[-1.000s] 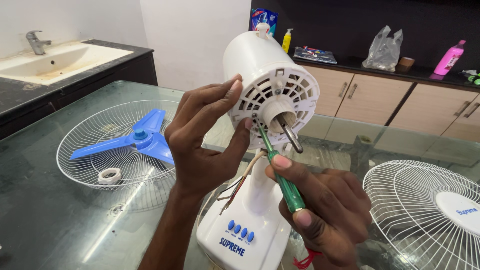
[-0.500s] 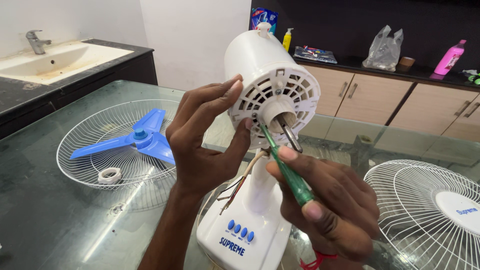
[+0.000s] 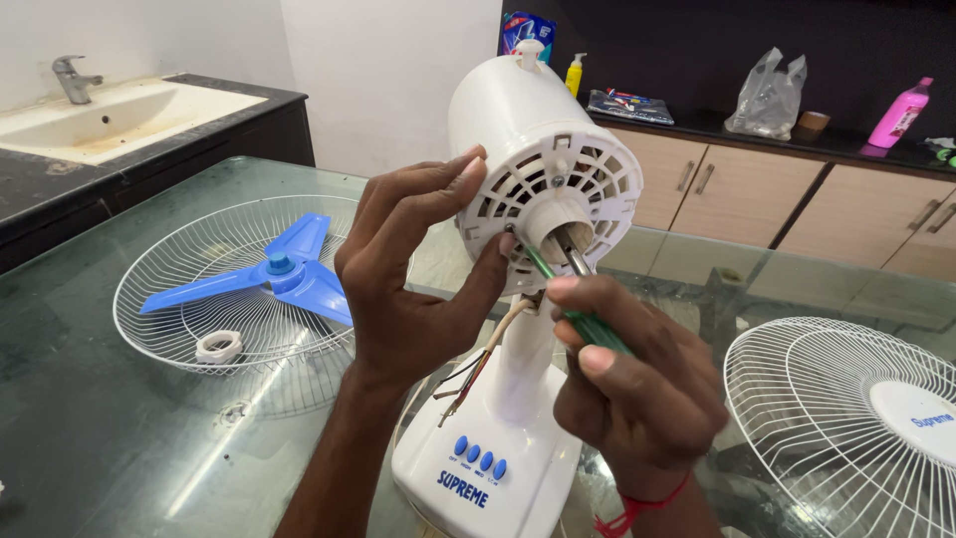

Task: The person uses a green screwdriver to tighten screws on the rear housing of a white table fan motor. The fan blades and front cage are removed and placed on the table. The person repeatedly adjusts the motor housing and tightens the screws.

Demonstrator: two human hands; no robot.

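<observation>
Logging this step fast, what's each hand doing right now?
Left hand: open fingers gripping the white fan motor housing.
Right hand: closed around a green screwdriver, tip at the housing's front face.

The fan body stands on the glass table near the middle, with the left hand on the left side of its motor housing and the right hand just right of the stand, holding a screwdriver whose tip touches the front of the housing beside the shaft. To the left on the table lies a wire guard with the fan blade and a small ring in it, and a second guard lies at the near right. Far left is a sink with a tap, and far right, behind the table, a counter over cabinets carries bottles and a bag.
</observation>
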